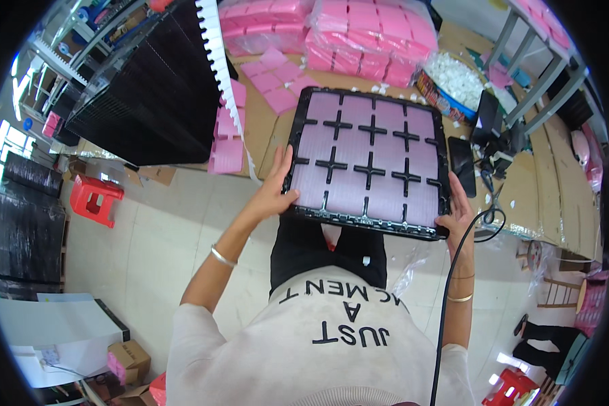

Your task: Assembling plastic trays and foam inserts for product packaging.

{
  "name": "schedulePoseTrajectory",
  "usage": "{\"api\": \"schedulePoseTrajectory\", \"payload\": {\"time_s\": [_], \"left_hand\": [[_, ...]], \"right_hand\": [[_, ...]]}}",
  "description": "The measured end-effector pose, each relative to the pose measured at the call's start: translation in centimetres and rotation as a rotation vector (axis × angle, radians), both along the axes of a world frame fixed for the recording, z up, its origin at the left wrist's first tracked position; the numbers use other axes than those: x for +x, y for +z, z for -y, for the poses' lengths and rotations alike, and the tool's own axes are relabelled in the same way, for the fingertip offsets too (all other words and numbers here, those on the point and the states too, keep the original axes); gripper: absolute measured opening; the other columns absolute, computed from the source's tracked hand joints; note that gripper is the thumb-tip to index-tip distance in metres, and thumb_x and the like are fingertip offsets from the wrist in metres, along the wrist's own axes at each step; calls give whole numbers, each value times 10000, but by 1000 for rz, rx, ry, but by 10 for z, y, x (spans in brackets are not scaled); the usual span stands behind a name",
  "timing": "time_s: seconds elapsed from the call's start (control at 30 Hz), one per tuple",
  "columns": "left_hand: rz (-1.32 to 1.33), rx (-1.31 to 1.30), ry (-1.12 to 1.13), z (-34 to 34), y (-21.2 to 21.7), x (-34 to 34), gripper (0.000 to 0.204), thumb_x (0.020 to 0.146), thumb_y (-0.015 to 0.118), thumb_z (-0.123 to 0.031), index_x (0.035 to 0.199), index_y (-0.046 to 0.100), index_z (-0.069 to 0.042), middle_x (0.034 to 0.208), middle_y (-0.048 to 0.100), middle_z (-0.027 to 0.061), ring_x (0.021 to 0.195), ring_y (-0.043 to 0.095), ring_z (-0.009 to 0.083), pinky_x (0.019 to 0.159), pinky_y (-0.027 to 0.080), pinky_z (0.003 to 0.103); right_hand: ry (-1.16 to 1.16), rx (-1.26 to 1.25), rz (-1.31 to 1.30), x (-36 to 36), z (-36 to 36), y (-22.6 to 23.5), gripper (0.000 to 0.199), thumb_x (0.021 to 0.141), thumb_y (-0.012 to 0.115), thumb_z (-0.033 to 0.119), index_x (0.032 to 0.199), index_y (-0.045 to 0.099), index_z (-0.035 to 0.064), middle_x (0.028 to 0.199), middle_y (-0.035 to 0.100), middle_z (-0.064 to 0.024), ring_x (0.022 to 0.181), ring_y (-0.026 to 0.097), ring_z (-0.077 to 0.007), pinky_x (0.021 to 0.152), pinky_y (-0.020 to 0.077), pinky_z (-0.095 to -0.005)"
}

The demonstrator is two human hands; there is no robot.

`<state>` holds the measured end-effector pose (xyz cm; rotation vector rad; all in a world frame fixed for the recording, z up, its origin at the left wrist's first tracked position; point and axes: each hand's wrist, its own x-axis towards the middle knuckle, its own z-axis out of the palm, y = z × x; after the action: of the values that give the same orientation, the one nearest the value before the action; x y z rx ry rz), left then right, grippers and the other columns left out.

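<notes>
A square black plastic tray (371, 229) with cross-shaped dividers is held between my two hands in front of my body. Pink foam sheeting (350, 174) shows in its compartments, behind the black crosses. My left hand (275, 189) grips the tray's left edge, thumb on the front face and fingers along the side. On the opposite edge, my right hand (459, 208) holds the lower right corner, its thumb over the rim. The tray's far edge reaches over the cardboard-covered table (264, 139).
Bagged pink foam stacks (372, 37) line the table's back, beside loose pink foam sheets (275, 80). A tall stack of black trays (152, 95) rises at left. Right of me are a tub of white pieces (453, 78), a phone (461, 166) and scissors (495, 206). A black cable (446, 304) hangs nearby.
</notes>
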<state>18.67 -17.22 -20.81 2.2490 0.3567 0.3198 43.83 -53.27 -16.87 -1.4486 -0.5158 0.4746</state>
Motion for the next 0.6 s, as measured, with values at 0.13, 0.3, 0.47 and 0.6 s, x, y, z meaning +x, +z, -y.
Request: {"api": "schedulePoseTrajectory", "payload": {"time_s": [0.13,0.3,0.47,0.6], "left_hand": [[-32,390,-62,57,41,-8,1126,778,861,-336,1667,202,-130,1732,115,205,1608,92,389,1202,98,708],[-2,559,50,65,8,-9,1195,681,922,-412,1640,278,-108,1714,200,180,1583,198,391,1210,122,689],[92,569,85,70,19,-13,1021,767,876,-192,1617,323,-76,1689,277,175,1560,262,390,1226,179,629],[271,616,73,68,14,-14,878,768,716,89,1575,392,-35,1628,375,213,1533,319,404,1231,259,550]], "right_hand": [[-70,109,21,0,5,4,966,586,570,-170,1536,454,-40,1621,424,-179,1565,297,-302,1232,313,-343],[-30,320,99,-1,-1,22,909,644,647,-148,1526,445,-69,1586,459,-200,1526,366,-322,1231,350,-388],[100,698,-62,-10,-19,49,976,746,778,34,1603,315,-27,1659,333,-233,1501,409,-312,1244,342,-442],[194,843,61,-16,-51,72,970,818,795,180,1628,289,14,1668,307,-238,1502,407,-315,1238,343,-434]]}}
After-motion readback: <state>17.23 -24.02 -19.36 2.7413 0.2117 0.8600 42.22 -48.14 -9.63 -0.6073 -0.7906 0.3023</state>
